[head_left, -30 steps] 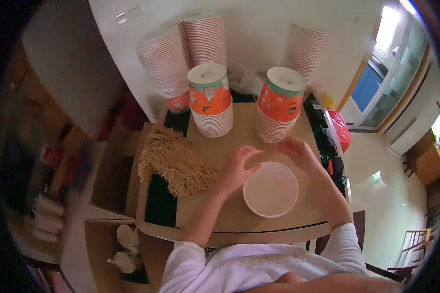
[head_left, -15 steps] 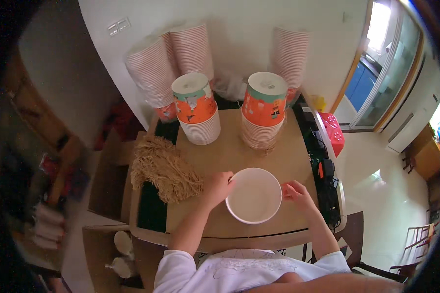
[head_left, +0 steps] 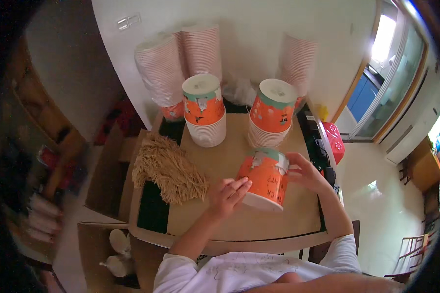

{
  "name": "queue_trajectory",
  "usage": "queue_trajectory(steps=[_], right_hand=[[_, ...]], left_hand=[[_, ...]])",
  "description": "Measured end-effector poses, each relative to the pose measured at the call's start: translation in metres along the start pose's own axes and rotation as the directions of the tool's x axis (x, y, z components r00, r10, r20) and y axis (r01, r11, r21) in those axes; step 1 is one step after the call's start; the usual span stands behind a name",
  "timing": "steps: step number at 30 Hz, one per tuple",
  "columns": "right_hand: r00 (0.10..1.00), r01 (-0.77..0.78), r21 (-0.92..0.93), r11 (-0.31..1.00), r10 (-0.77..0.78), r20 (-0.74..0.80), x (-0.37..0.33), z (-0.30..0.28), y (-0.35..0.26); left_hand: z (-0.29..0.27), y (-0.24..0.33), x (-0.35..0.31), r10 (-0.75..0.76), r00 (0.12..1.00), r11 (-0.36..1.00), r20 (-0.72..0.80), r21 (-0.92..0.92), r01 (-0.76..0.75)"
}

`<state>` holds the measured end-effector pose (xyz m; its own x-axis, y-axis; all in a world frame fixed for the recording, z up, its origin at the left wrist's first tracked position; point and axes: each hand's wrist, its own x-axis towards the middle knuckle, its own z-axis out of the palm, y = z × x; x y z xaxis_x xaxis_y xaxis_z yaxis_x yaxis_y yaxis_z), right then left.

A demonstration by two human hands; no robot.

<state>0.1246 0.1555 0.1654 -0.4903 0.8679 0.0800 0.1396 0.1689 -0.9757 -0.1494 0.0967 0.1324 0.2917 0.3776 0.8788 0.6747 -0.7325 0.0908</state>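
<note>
An orange and green paper bucket (head_left: 266, 177) is tipped over, its white rim low toward me and its base up and away. The fingers of my left hand (head_left: 227, 196) press on its side near the rim. Around the right side, close to the base, curl the fingers of my right hand (head_left: 308, 173). Just beyond stand two stacks of upside-down paper buckets, one at left (head_left: 203, 108) and one at right (head_left: 275, 110). A tan bundle of stringy strands (head_left: 167, 170) lies left of my left hand.
Tall plastic-wrapped stacks of paper buckets (head_left: 158, 71) line the wall, with another stack (head_left: 298, 63) at right. Dark objects and cables run along the table's right edge. A cardboard box (head_left: 90, 244) with white items sits at lower left. A red stool (head_left: 333, 140) stands beyond the table.
The bucket, earlier mouth up near the front edge, has been tipped over and now shows its orange side. My right hand has moved up and away along it; my left hand has shifted slightly nearer me.
</note>
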Motion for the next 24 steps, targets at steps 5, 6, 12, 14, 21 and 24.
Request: queue_trajectory(steps=[5, 6, 12, 14, 21, 24], right_hand=[[0.992, -0.122, -0.159, 0.980, 0.117, -0.037, 0.014, -0.011, -0.025], [0.991, -0.113, -0.201, 0.973, 0.096, -0.090, 0.013, -0.010, -0.034], [0.987, 0.101, -0.370, 0.924, -0.139, -0.078, 0.005, -0.005, -0.092], [0.947, 0.239, -0.592, 0.769, -0.318, -0.031, 0.004, -0.007, -0.108], [0.871, 0.180, -0.871, 0.458, -0.486, -0.076, 0.039, -0.011, -0.168], [0.886, 0.205, -0.872, 0.445, -0.462, -0.028, 0.057, -0.017, -0.181]], left_hand=[[0.008, 0.000, -0.007, -0.101, 0.994, 0.994, -0.045, -0.052, 0.099], [0.007, 0.001, -0.008, -0.110, 0.992, 0.993, -0.058, -0.046, 0.107], [0.027, 0.000, -0.006, -0.256, 0.957, 0.963, -0.139, -0.125, 0.240], [0.043, 0.001, 0.006, -0.483, 0.864, 0.843, -0.141, -0.343, 0.415], [0.114, -0.015, 0.020, -0.658, 0.743, 0.684, -0.124, -0.510, 0.521], [0.141, -0.028, 0.012, -0.633, 0.774, 0.721, 0.028, -0.343, 0.602]])
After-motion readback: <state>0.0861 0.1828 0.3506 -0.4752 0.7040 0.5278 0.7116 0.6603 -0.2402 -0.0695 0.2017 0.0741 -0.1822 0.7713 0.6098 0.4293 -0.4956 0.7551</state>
